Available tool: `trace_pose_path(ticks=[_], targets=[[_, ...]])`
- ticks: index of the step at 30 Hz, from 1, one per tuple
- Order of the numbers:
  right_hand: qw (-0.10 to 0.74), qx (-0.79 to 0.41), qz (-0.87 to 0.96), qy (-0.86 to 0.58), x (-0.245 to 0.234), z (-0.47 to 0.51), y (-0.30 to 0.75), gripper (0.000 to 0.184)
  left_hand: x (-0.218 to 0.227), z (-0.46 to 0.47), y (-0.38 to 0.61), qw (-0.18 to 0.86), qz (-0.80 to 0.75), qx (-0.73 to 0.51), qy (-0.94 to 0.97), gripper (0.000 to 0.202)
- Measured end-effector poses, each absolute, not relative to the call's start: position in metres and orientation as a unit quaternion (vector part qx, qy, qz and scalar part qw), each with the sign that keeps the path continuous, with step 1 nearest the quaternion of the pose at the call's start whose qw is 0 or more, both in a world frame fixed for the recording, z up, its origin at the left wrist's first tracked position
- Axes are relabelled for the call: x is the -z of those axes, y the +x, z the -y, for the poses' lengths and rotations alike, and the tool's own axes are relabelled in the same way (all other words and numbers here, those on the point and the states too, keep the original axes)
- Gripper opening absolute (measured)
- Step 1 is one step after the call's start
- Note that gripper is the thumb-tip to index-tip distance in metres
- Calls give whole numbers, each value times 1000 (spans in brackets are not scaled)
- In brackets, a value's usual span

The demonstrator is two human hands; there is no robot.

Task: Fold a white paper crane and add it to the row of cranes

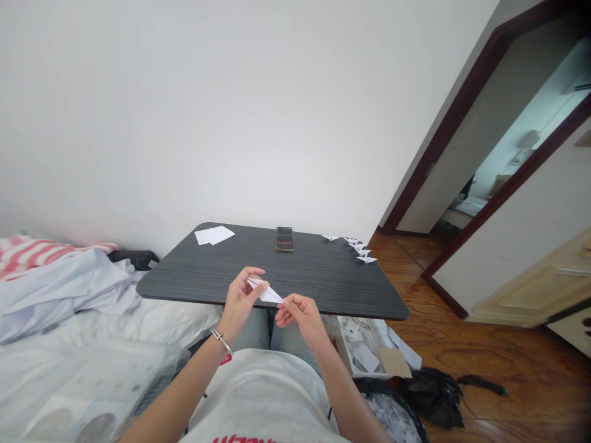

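A small folded piece of white paper [266, 292], narrow and pointed, is held between both hands just above the near edge of the dark table [323, 283]. My left hand [240, 298] pinches its left end, a bracelet on that wrist. My right hand [298, 314] pinches the right tip with closed fingers.
On the table lie a white sheet [213, 234] at the back left, a phone [284, 239] in the middle and several small folded paper shapes [357, 247] at the back right. A bed with bedding [69, 289] is on the left. A box of paper scraps [369, 354] and a black bag [434, 394] sit on the wooden floor.
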State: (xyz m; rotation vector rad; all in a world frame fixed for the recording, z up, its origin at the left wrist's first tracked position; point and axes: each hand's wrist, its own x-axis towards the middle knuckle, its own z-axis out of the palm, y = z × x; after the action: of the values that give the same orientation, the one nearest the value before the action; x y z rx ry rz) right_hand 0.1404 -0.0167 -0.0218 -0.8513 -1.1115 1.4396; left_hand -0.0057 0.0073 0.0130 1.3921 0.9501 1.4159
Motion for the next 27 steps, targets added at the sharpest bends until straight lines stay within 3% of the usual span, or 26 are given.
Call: trace_pose_path(ticks=[27], targets=[[568,-505,528,-378,27,16,142,20,-10,-9,-7,509,-367,-582,517,25]])
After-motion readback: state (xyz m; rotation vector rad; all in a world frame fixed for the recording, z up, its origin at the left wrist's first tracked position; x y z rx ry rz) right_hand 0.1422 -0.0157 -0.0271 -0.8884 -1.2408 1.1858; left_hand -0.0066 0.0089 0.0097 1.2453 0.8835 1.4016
